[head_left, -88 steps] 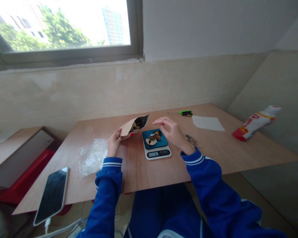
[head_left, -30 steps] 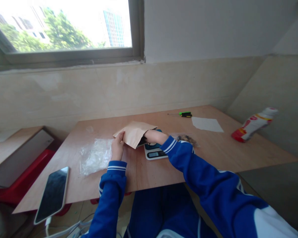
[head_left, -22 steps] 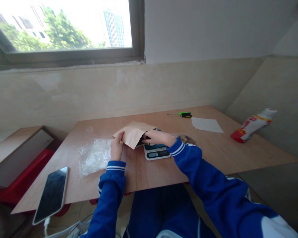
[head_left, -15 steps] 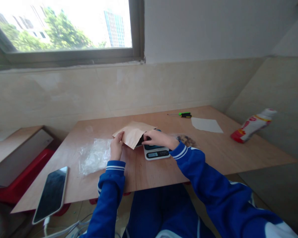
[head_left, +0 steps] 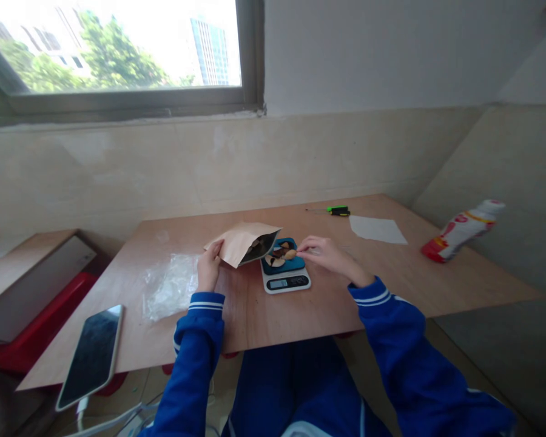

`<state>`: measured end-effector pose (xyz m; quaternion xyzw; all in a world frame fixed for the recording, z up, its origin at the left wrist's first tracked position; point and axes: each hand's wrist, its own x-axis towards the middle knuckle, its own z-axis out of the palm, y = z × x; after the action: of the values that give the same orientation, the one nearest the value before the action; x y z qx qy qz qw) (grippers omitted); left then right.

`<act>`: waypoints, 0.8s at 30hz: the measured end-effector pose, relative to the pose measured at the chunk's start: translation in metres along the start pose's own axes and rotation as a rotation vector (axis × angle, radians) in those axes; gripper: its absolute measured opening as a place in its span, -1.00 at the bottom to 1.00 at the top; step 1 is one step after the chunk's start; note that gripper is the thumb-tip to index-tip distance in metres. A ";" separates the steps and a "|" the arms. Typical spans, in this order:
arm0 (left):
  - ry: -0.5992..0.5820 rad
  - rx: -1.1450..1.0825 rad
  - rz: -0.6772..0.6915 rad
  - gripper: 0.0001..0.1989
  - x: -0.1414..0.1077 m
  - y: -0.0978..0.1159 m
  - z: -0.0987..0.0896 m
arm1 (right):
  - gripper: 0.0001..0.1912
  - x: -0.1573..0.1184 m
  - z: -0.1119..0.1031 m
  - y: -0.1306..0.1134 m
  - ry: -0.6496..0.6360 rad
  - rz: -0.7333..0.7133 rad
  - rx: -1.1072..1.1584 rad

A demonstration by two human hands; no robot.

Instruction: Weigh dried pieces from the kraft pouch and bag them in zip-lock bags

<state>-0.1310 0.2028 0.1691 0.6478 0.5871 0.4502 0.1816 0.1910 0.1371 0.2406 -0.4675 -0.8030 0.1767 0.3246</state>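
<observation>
My left hand [head_left: 210, 265] is closed on the side of a brown paper bag [head_left: 239, 243], whose mouth gapes to the right and shows a dark inside with some contents. Between the thumb and fingers of my right hand [head_left: 325, 254] is a tan piece like dried mushroom [head_left: 290, 254], over the scale. The white kitchen scale [head_left: 270, 290] carries a blue tray [head_left: 298, 265] with several brown and pale dried pieces [head_left: 274, 261] on it. Part of the tray is behind the bag's mouth. I cannot read the scale's display.
A crumpled clear plastic bag [head_left: 170, 291] lies left of my left hand. A phone [head_left: 91, 355] with a cable rests at the table's left edge. Screwdrivers [head_left: 339, 210], a white paper sheet [head_left: 377, 230] and a red-and-white bottle [head_left: 461, 232] are on the right.
My right hand has come out of the paper bag's mouth and moved right, with a tan dried piece in its fingers. The tray and its pieces now show.
</observation>
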 end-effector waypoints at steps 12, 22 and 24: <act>-0.011 0.000 -0.004 -0.52 0.004 -0.005 -0.008 | -0.84 -0.027 0.039 0.032 -0.043 -0.083 -0.643; -0.003 0.001 -0.014 -0.51 0.003 -0.006 -0.007 | -0.64 -0.005 0.025 -0.001 0.148 -0.140 -0.181; -0.004 -0.004 -0.009 -0.52 0.003 -0.005 -0.007 | -0.64 0.010 0.026 -0.018 0.120 -0.205 -0.040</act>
<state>-0.1395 0.2043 0.1700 0.6458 0.5888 0.4491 0.1862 0.1578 0.1371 0.2356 -0.3988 -0.8292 0.0984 0.3791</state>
